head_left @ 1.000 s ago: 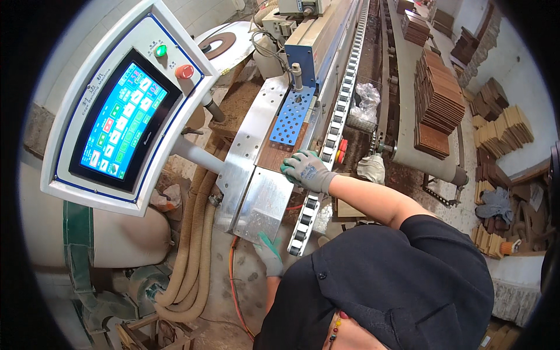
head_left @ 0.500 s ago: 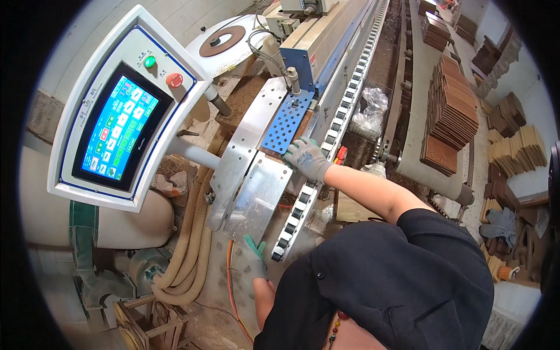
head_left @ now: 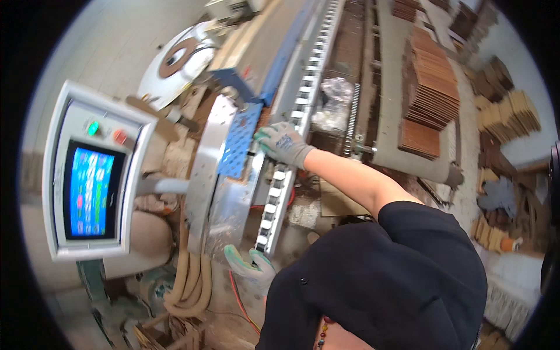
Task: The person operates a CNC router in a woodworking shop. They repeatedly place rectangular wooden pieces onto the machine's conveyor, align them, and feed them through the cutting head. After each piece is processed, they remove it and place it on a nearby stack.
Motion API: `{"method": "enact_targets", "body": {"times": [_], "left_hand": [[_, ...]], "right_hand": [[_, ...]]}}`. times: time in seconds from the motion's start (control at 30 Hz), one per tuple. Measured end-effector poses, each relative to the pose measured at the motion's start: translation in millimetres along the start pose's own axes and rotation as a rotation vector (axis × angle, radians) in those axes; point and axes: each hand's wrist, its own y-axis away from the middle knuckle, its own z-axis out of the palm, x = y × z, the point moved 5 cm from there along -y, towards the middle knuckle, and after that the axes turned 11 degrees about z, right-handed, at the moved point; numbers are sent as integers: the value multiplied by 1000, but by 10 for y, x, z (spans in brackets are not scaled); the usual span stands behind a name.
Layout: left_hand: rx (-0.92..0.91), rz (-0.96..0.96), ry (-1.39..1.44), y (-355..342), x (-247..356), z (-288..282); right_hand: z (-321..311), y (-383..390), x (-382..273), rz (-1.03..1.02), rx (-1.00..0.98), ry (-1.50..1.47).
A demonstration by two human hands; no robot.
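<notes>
My right hand (head_left: 283,143), in a grey glove with green fingertips, reaches across the roller chain. Its fingers stretch onto the right edge of the blue perforated plate (head_left: 238,140) and the brown wooden strip (head_left: 264,118) beside it. What lies under the fingertips is partly hidden. Nearer to me, beyond the near end of the metal table (head_left: 230,204), my left hand (head_left: 254,271) is in the air in a matching glove. Its thumb and fingers are spread and nothing is in them. The chain conveyor (head_left: 268,219) of white and black links runs between me and the table.
A control panel (head_left: 90,192) with a lit screen stands at the left. To the right, a belt conveyor (head_left: 385,157) carries stacked brown boards (head_left: 429,87). Clear plastic wrap (head_left: 333,105) lies between the machines. Ribbed hoses (head_left: 189,283) and an orange cable (head_left: 239,297) hang low.
The view has turned, shifting the machine and panel left and the panel down. My left hand has opened wider near the table's end. My right hand stays beside the blue plate.
</notes>
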Motion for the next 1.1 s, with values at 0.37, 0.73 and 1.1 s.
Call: {"method": "enact_targets", "body": {"times": [0.37,0.73,1.1], "left_hand": [[-1148,-843,1082,-64,1125,3076],[-1592,-806,894,1014,2525,5635],[-1429,-240,685,1282,2520,6034]], "right_hand": [[-1633,3466,3154,1224,608,-339],[-1010,4775,4722,1572,462,-731],[-851,4564,4223,1631,316,-841]]}}
